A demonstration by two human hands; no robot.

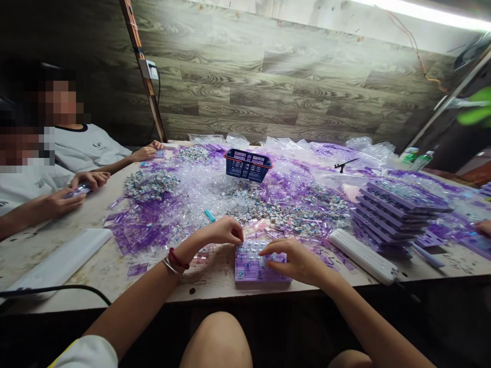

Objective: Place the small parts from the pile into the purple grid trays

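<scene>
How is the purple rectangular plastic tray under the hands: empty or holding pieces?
Holding pieces: clear bits dot the tray. The right hand hides part; cannot tell if full.

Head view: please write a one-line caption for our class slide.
Left hand and right hand at a purple tray, a dark blue basket beyond.

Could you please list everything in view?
Tray: 1, purple, front centre
Small parts: many, grey-blue, heaped
Pieces: many, purple or clear, scattered
Basket: 1, dark blue, centre
Stacked trays: several, purple, right
Long bars: 2, white, front
Bottles: 2, greenish, far right
Bags: several, clear, far edge
Table: 1, pale, underneath
Wall: 1, grey-brown, behind
Light: 1, white, above
Co-workers: 2, white shirts, left
Another hand: 1, bare, right edge
Left hand: 1, bare, at tray
Right hand: 1, bare, at tray
</scene>
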